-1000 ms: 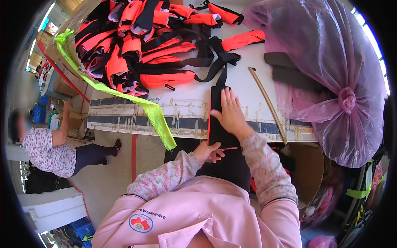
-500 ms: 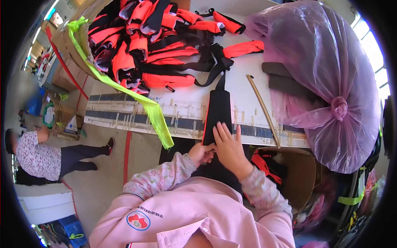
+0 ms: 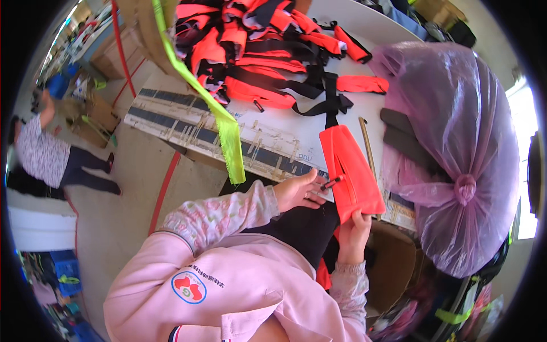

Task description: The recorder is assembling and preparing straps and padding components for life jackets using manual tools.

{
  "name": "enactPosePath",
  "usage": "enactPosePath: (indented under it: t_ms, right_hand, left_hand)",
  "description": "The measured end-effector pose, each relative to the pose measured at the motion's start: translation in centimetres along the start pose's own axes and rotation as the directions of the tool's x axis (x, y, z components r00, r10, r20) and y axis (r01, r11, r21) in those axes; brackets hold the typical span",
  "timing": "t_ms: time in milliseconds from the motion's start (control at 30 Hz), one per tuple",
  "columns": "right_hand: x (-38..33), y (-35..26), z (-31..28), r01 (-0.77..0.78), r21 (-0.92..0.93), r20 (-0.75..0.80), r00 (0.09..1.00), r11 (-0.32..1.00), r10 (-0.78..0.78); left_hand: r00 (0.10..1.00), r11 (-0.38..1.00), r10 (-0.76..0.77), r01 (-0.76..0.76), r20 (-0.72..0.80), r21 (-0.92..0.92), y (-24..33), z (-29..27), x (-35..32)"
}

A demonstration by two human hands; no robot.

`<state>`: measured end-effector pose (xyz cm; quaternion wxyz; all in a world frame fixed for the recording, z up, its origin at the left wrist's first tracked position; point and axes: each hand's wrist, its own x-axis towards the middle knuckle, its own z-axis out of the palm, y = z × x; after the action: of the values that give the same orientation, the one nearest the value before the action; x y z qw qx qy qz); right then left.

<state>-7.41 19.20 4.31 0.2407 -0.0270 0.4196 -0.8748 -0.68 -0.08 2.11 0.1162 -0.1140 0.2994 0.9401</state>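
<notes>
A bright orange zip pouch (image 3: 353, 171) on a black strap (image 3: 331, 111) hangs over the table's front edge, its zipper side facing up. My right hand (image 3: 354, 231) grips the pouch's near end, thumb on top. Beside the pouch's left edge is my left hand (image 3: 299, 191), thumb and fingers apart, close to the dark zipper pull (image 3: 332, 182). I see nothing held in it. Further back, the strap runs to a black buckle area (image 3: 342, 104) by another orange pouch (image 3: 362, 84).
A heap of orange and black pouches (image 3: 250, 62) covers the table's far left. Yellow-green fabric (image 3: 228, 137) drapes over a carton edge. A tied purple plastic bag (image 3: 456, 142) bulges at right, near grey pieces (image 3: 410, 142) and a thin stick (image 3: 367, 142). A person (image 3: 51, 148) stands at left.
The pouch has been turned from its black side to its orange zipper side. My right hand has moved down to its near end; my left hand has come off it. The view has shifted.
</notes>
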Motion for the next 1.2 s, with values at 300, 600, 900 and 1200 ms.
enactPosePath:
  t_ms: [300, 600, 900, 1200]
  right_hand:
    - [-4.8, 5.1, -3.4, -0.296, 0.233, 0.050, 0.955, 0.926, 0.293]
    - [-4.2, 5.4, -3.0, -0.357, 0.186, 0.074, 0.934, 0.915, 0.349]
    - [1.0, -1.4, -8.7, 0.218, -0.971, 0.172, 0.925, 0.101, -0.340]
    - [6.5, -5.0, -9.6, 0.087, -0.653, 0.339, 0.922, -0.753, -0.188]
  left_hand:
    - [0.959, 0.940, 0.282, -0.275, 0.009, -0.202, 1.5, 4.4, 2.7]
    - [0.919, 0.917, 0.394, -0.391, -0.023, 0.083, 1.0, 5.6, 1.4]
    - [0.904, 0.903, 0.416, -0.424, -0.100, -0.075, 4.5, 3.5, 1.3]
    - [0.935, 0.909, 0.333, -0.352, -0.122, -0.221, 7.1, 3.3, 2.0]
